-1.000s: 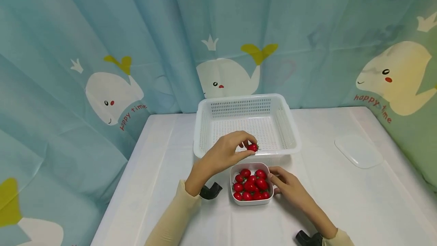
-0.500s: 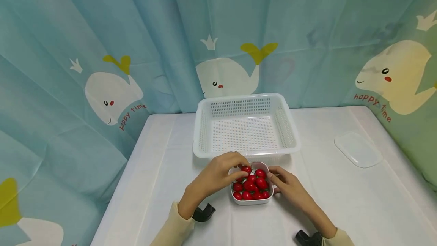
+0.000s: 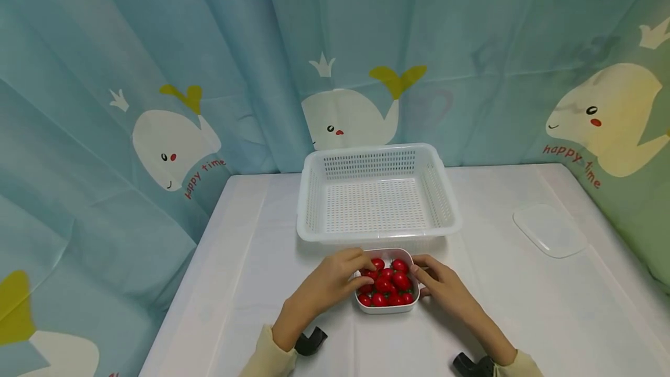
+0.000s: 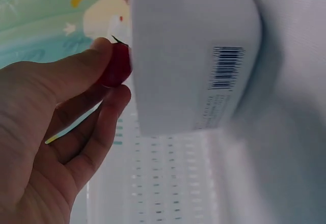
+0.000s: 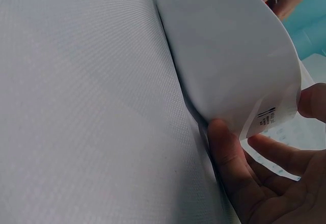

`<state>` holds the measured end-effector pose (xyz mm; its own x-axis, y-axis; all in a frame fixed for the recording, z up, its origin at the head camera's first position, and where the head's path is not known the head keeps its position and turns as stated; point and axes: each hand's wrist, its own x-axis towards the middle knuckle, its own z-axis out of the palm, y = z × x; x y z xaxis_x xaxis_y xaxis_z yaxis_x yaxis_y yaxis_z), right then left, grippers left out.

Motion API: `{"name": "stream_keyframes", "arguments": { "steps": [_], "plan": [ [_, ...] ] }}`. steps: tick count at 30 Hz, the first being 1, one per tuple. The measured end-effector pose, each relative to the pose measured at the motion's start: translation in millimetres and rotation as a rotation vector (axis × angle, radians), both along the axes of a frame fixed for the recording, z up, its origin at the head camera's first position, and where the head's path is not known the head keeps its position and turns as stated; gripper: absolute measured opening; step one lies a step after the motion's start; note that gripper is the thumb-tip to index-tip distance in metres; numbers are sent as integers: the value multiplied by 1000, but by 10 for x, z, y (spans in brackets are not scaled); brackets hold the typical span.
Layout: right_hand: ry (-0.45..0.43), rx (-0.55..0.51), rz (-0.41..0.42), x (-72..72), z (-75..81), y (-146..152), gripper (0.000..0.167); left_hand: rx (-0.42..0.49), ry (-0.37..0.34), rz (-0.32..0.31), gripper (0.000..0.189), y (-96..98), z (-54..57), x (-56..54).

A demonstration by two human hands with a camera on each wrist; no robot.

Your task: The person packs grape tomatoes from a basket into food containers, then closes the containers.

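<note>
A small white box (image 3: 387, 309), filled with several red cherry tomatoes (image 3: 384, 285), stands on the table in front of the basket. My left hand (image 3: 331, 279) reaches over its left rim. In the left wrist view, thumb and fingers pinch a cherry tomato (image 4: 118, 66) with a green stem at the rim. On the other side, my right hand (image 3: 445, 288) holds the box. The right wrist view has its thumb (image 5: 313, 102) at the rim and other fingers against the outer wall (image 5: 229, 56). Some tomatoes are hidden under the left fingers.
Behind the box stands a white perforated basket (image 3: 377, 236). A clear lid (image 3: 551, 231) lies flat at the right of the white-covered table (image 3: 502, 307). A blue curtain (image 3: 251, 74) with whale prints hangs behind the table's far edge.
My left hand has come down from the basket's near edge with a cherry tomato, let it go in the box's back left, and shifted slightly left onto another. The right hand keeps its place.
</note>
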<state>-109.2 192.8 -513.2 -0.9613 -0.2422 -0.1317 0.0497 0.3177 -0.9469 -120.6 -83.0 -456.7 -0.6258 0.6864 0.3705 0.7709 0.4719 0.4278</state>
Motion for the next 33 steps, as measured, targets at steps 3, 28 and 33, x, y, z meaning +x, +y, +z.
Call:
{"name": "stream_keyframes", "arguments": {
  "steps": [3,28,33],
  "plan": [
    [9,4,4,7,4,-2,39,-39,24,18,21,4,-28,20],
    [10,39,0,-14,-3,2,40,-406,167,137,15,141,75,64],
    [17,29,25,-27,13,27,41,-370,199,123,13,197,159,56]
  ]
}}
